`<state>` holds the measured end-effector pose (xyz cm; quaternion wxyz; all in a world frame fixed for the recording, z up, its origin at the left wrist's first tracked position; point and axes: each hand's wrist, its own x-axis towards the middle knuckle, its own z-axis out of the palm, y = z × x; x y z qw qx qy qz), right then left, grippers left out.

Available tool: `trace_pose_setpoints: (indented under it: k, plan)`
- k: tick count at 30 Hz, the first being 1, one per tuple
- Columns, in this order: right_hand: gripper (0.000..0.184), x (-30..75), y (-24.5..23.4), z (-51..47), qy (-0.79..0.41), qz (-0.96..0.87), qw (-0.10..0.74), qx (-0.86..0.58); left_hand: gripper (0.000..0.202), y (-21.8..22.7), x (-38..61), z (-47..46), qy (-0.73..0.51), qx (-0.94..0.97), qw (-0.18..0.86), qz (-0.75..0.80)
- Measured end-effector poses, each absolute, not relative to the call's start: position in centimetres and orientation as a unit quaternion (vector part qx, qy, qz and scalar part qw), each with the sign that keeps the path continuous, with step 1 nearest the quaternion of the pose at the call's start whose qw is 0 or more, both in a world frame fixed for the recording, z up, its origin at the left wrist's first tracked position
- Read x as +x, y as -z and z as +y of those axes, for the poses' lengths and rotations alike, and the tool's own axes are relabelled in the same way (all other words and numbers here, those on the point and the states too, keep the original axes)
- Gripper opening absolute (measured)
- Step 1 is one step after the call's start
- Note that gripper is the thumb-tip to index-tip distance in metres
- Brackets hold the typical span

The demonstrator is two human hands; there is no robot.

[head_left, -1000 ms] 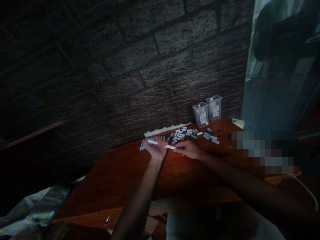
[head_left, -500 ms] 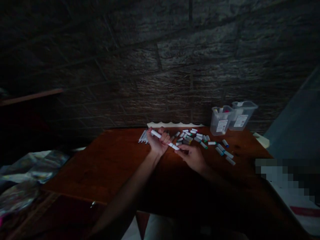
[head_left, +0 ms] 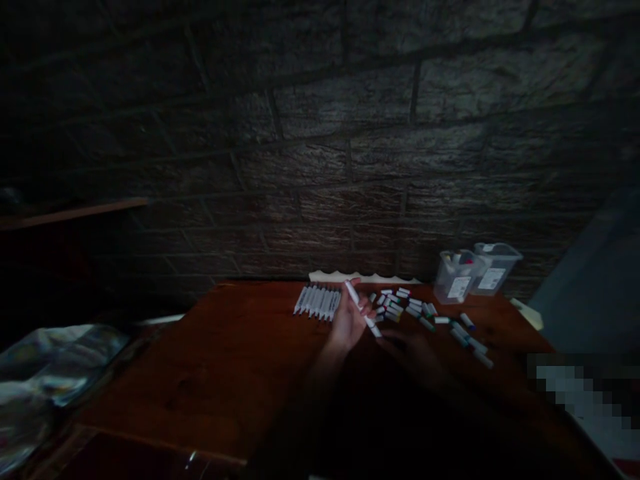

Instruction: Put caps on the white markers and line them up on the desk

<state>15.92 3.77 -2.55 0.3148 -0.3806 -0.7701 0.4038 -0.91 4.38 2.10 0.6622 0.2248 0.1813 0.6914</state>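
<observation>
A white marker [head_left: 372,325] slants through my left hand [head_left: 346,324], whose fingers are wrapped round its middle. My right hand [head_left: 417,357], deep in shadow, has its fingertips at the marker's lower end and seems to pinch it. Just left of my left hand, several white markers [head_left: 316,301] lie side by side in a row on the wooden table [head_left: 210,373]. Beyond my right hand, a loose scatter of short marker caps [head_left: 414,311] in white with coloured ends covers part of the tabletop.
Two clear plastic containers [head_left: 453,283] with labels stand at the back right; the nearer has some items inside. A wavy-edged white strip [head_left: 345,276] runs along the brick wall [head_left: 300,167]. Shiny crumpled plastic [head_left: 60,360] lies left of the table.
The view has shifted, so the table sits lower and further right in it. Both hands keep their places at the marker. More of the marker row shows, and the right hand looks darker.
</observation>
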Motion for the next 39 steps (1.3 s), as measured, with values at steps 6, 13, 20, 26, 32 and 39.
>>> trace_pose_setpoints:
  k: [6, 13, 20, 26, 32, 39]
  plan:
    - [0.039, 15.9, 2.5, 3.7, -0.449, -0.739, 0.303, -0.401, 0.035, -0.8, -0.5, 5.2, -0.706, 0.277, 0.615, 0.214]
    - [0.045, 17.3, 2.8, 5.5, -0.459, -0.694, 0.368, -0.416, 0.047, 0.1, -2.7, 6.3, -0.689, 0.418, 0.459, 0.374]
    - [0.04, 18.4, 1.0, 5.5, -0.37, -0.77, 0.387, -0.347, 0.037, -0.3, -1.4, 5.2, -0.618, 0.534, 0.414, 0.402]
    - [0.04, 19.3, -0.1, 5.2, -0.352, -0.802, 0.345, -0.336, 0.036, -0.8, -0.8, 4.4, -0.592, 0.572, 0.376, 0.425]
    - [0.044, 19.8, 0.0, 5.7, -0.324, -0.806, 0.343, -0.356, 0.038, -0.9, -0.8, 4.0, -0.567, 0.598, 0.365, 0.433]
    - [0.047, 18.8, 0.9, 5.7, -0.334, -0.788, 0.361, -0.371, 0.04, -0.8, -1.3, 4.3, -0.569, 0.587, 0.366, 0.444]
